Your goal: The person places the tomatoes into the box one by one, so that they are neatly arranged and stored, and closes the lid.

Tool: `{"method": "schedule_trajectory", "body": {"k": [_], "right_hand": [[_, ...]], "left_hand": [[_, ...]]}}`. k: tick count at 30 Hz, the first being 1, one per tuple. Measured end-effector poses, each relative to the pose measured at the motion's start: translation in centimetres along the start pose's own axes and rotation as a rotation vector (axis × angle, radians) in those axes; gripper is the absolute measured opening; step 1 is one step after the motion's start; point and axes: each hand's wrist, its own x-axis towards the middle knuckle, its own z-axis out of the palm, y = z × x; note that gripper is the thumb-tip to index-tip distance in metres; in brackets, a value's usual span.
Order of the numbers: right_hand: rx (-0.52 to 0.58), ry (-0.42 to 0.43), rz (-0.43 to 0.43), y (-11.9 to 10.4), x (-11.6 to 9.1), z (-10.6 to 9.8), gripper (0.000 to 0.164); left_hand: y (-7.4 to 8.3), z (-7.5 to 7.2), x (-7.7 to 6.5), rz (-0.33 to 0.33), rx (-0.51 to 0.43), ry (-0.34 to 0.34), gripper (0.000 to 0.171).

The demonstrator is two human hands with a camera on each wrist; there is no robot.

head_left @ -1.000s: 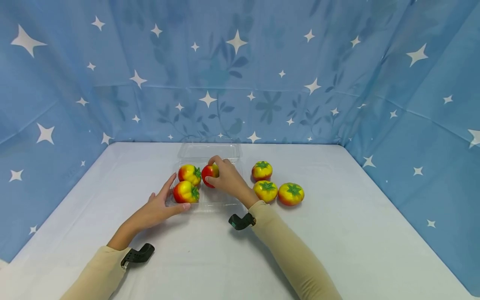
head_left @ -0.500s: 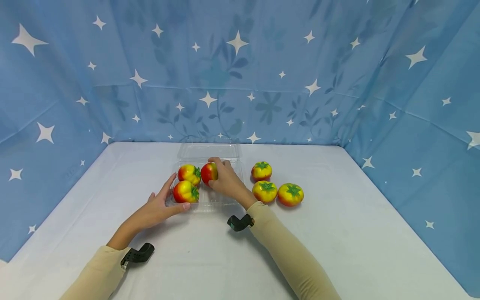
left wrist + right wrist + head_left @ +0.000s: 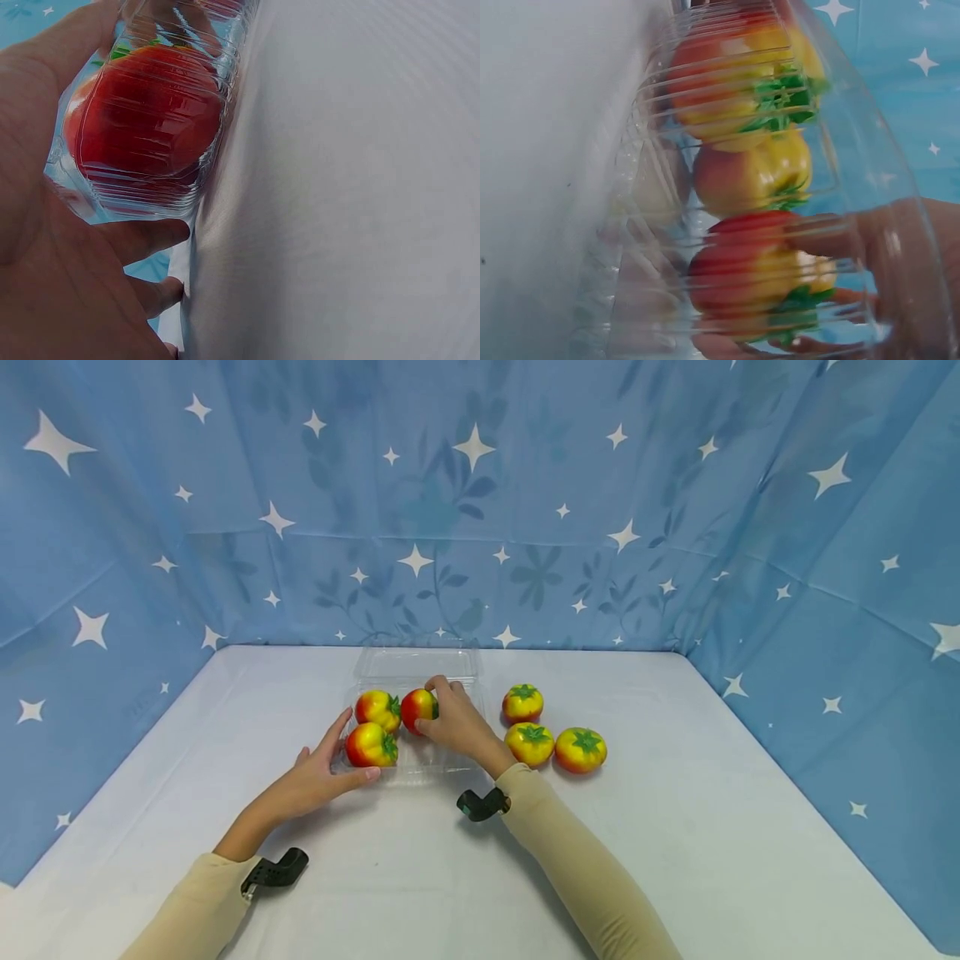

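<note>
My right hand (image 3: 459,722) grips a red-and-yellow persimmon (image 3: 415,712) with a green leafy cap, inside a clear plastic box (image 3: 438,768). Thumb and fingers lie on opposite sides of the fruit, seen through the box wall in the right wrist view. Left of it, two similar persimmons, one behind (image 3: 376,708) and one in front (image 3: 370,745), lie on their sides in the box, caps facing right. My left hand (image 3: 309,783) rests at the box's front left corner, its thumb along the front and fingers spread along the left side.
The box's clear lid (image 3: 420,662) is folded back toward the curtain. Right of the box, three persimmons stand cap-up on the white table (image 3: 420,877): a back one (image 3: 522,702), a front one (image 3: 530,744) and a right one (image 3: 581,750). A starry blue curtain (image 3: 525,485) encloses the table.
The held persimmon has turned slightly in the right hand, showing more yellow and its green cap, and sits marginally further left. The left hand and the other persimmons have stayed put.
</note>
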Motion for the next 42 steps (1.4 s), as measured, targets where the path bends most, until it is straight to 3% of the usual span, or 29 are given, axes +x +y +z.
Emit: {"method": "schedule_trajectory", "body": {"k": [9, 23, 35, 42], "right_hand": [[0.006, 0.002, -0.009, 0.3, -0.1, 0.0, 0.052], [-0.018, -0.063, 0.002, 0.4, -0.1, -1.4, 0.071], [0.087, -0.028, -0.097, 0.7, -0.9, -6.3, 0.07], [0.099, 0.041, -0.151, 1.4, -2.4, -9.6, 0.065]], "left_hand": [[0.0, 0.0, 0.0, -0.017, 0.008, -0.003, 0.116], [-0.1, 0.1, 0.2, -0.001, 0.016, 0.003, 0.116], [0.0, -0.1, 0.0, -0.027, 0.004, -0.011, 0.115], [0.1, 0.0, 0.0, -0.016, -0.001, -0.019, 0.115]]}}
